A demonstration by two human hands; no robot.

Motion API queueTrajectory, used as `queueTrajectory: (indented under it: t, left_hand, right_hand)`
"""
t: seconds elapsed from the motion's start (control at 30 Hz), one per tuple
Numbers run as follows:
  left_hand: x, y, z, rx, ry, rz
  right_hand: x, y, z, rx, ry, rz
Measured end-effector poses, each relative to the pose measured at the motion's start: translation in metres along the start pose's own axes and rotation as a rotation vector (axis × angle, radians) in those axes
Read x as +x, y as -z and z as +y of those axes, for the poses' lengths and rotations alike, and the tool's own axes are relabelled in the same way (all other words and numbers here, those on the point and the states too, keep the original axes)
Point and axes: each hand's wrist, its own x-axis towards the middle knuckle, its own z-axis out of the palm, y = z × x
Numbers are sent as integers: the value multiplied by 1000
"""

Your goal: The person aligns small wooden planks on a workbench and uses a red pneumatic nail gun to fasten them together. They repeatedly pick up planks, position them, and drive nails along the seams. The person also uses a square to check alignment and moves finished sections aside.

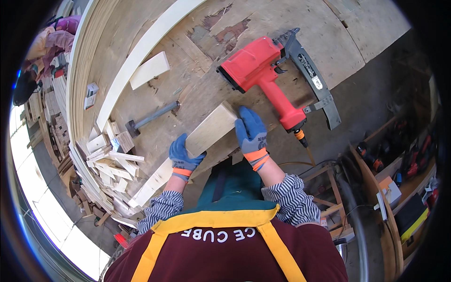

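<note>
Between my two gloved hands is a pale rectangular wood block [210,130], held at a slant over the near edge of the workbench [197,75]. My left hand [184,155], in a blue and grey glove with an orange cuff, is closed on the block's lower left end. At its upper right end my right hand [251,131], gloved alike, grips the block; part of its fingers is hidden. A red and black nail gun [265,70] lies on the bench just beyond my right hand. Left of the block rests a hammer [152,116] with a dark head.
Several wood offcuts [112,162] are heaped at the bench's left. Another pale board [150,70] lies near a long curved strip [136,54]. An air hose [311,157] trails from the nail gun. At right stands a wooden shelf [380,202] with tools. Someone in purple [56,37] is far left.
</note>
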Motion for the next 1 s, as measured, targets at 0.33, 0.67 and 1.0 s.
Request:
queueTrajectory:
  t: [0.33, 0.67, 1.0]
  left_hand:
    - [6, 12, 10, 104, 70, -98]
    - [-2, -4, 6, 51, 103, -42]
    - [-3, 15, 8, 99, 212, -254]
  right_hand:
    - [8, -8, -3, -148, 165, -67]
    - [27, 16, -25, -382, 428, -190]
    - [48, -68, -47, -1023, 986, -1046]
